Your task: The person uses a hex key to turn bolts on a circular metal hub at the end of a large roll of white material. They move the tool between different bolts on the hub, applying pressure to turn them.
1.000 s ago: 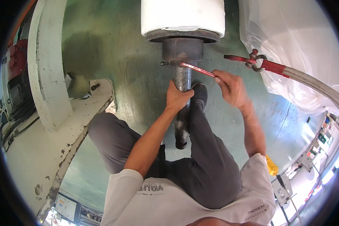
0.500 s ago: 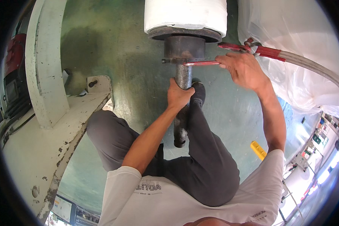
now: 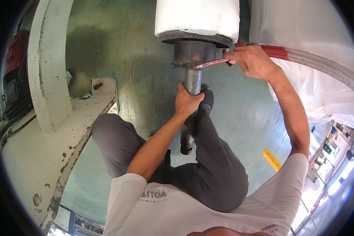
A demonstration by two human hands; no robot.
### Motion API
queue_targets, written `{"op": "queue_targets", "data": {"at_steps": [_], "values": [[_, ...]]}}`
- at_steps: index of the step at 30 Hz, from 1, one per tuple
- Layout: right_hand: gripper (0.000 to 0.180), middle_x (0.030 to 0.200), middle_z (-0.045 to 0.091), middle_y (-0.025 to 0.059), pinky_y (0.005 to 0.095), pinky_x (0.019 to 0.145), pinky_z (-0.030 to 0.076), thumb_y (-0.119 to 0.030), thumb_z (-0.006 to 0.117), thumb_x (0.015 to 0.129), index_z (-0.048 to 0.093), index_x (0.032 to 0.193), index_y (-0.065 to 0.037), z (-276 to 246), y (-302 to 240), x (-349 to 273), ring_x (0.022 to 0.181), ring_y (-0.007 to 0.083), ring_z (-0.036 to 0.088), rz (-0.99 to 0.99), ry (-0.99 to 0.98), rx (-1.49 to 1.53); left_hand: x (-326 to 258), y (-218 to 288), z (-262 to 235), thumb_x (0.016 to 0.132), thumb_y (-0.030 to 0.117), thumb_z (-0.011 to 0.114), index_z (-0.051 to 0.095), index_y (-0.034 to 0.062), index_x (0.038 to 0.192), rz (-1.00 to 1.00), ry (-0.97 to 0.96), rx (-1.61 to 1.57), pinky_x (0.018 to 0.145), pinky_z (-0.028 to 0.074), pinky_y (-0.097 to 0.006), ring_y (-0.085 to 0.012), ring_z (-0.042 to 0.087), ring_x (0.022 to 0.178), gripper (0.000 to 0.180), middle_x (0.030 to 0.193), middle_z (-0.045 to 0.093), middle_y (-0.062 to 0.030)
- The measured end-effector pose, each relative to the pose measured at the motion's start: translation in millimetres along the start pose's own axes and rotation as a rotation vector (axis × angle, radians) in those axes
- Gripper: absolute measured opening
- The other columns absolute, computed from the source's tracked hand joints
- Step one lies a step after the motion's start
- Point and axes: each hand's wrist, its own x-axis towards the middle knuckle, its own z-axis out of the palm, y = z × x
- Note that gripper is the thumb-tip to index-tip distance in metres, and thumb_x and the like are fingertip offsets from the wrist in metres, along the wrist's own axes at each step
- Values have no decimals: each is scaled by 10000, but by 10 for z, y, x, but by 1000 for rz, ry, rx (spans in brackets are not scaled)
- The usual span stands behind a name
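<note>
My left hand (image 3: 188, 103) is wrapped round a worn metal shaft (image 3: 192, 82), which sticks out toward me from a dark steel collar (image 3: 194, 54). Behind the collar, a dark flange (image 3: 196, 37) caps the end of a white roll (image 3: 196, 15). My right hand (image 3: 253, 62), closed, holds the outer end of a thin red hex key (image 3: 214, 63). The key's other end meets the near rim of the collar, just above the shaft. A small bolt (image 3: 175, 65) juts from the collar's left side.
A chipped cream steel frame (image 3: 35, 149) with an upright post (image 3: 49, 70) stands at left. On the right, a lifting sling (image 3: 322, 65) with a red sleeve (image 3: 277, 52) runs past large plastic-wrapped goods (image 3: 299, 23). A yellow object (image 3: 272, 160) lies on the green floor (image 3: 232, 118).
My right hand has moved slightly farther away, tilting the hex key so its outer end points up and right. My left hand stays on the shaft. The view has shifted a little.
</note>
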Motion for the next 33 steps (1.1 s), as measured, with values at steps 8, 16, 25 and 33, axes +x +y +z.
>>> {"op": "queue_targets", "data": {"at_steps": [8, 16, 25, 33], "values": [[148, 783, 676, 87, 446, 611, 501, -81, 658, 842, 738, 968, -82, 5, -5, 57, 707, 338, 638, -72, 151, -103, -4, 1306, -216, 855, 218, 752, 454, -63, 1329, 1063, 351, 237, 983, 423, -476, -392, 529, 1073, 627, 1144, 553, -229], [165, 723, 651, 71, 355, 593, 483, -188, 699, 931, 728, 868, -38, 144, 67, -34, 617, 223, 586, 148, 824, 238, 424, 1349, -25, 852, 165, 742, 627, 61, 858, 1150, 405, 318, 543, 472, -390, -251, 568, 646, 155, 731, 566, -60], [287, 769, 670, 125, 279, 465, 451, -241, 541, 1054, 630, 996, 25, 243, -21, 467, 522, 162, 574, 249, 1469, 1617, 445, 1335, -109, 860, 164, 746, 631, 28, 1097, 1151, 441, 289, 856, 451, -472, -346, 550, 933, 297, 1020, 614, -138], [317, 767, 684, 90, 233, 567, 486, -215, 435, 1098, 616, 1129, 43, 62, -666, 1195, 607, 99, 604, 48, 1213, 1123, 817, 1092, -584, 1025, 441, 480, 335, -124, 1433, 1137, 573, 316, 1114, 268, -578, -489, 369, 1324, 712, 1454, 371, -334]]}}
